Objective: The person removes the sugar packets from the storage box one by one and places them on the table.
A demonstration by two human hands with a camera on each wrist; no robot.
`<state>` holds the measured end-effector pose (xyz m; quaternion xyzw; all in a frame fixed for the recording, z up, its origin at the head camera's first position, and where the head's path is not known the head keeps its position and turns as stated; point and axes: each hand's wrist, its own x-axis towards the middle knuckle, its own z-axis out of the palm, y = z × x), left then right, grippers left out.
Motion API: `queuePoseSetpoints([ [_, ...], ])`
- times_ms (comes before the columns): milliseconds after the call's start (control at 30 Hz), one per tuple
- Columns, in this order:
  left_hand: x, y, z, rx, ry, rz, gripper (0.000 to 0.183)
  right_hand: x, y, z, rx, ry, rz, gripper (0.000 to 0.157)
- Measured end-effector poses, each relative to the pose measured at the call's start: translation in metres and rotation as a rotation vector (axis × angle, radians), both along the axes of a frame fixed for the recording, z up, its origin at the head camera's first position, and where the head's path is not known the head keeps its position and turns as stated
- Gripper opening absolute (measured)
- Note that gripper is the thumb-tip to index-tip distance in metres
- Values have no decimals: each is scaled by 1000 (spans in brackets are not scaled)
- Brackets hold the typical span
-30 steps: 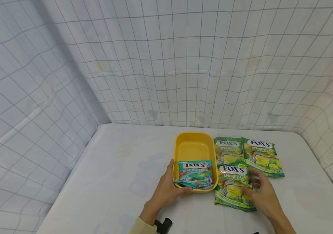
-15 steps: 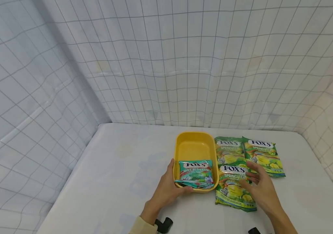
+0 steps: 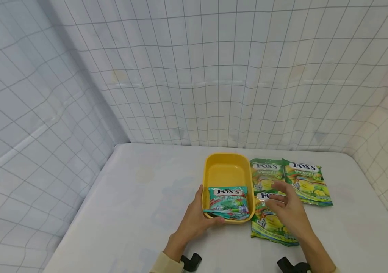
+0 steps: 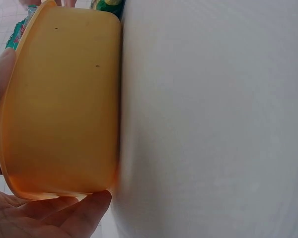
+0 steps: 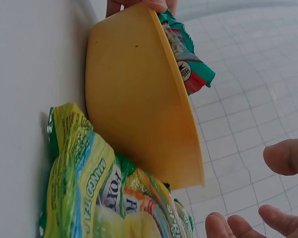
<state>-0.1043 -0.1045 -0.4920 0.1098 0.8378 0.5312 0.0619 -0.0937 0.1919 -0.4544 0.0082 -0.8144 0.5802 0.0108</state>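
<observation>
A yellow plastic tray [image 3: 226, 170] rests on the table, and a teal candy bag [image 3: 229, 203] marked Mint Blossom lies in its near half. My left hand [image 3: 193, 219] grips the tray at its near left corner, fingers along the side wall and thumb over the near rim. To the right of the tray lies a green Spring Tea candy bag [image 3: 270, 223]. Over it hovers my right hand [image 3: 291, 210], fingers loosely bent and holding nothing. In the right wrist view its fingertips [image 5: 283, 156] are apart from the tray wall and the green bag [image 5: 124, 198].
Two more green Spring Tea candy bags lie farther back, one [image 3: 265, 172] against the tray's right side and the other [image 3: 306, 184] to its right. A white table [image 3: 139, 204] carries everything. Gridded white cloth [image 3: 214, 94] hangs behind and at both sides.
My right hand has lifted off the nearest green bag and moved left and away from me, over its top edge. The left hand and the tray stay almost where they were.
</observation>
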Motion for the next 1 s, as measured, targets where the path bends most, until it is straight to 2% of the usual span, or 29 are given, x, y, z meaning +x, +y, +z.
queuePoseSetpoints([
  [400,3,4,-3,-27,-3,4,127,2,-29,4,-69,-55,61,64],
  [633,3,3,-2,-25,5,12,126,3,-47,4,61,14,24,65],
  [833,2,1,-3,-14,11,13,126,0,-56,10,59,51,34,65],
  [1000,2,1,-3,3,23,9,127,-3,-62,13,13,64,85,66],
])
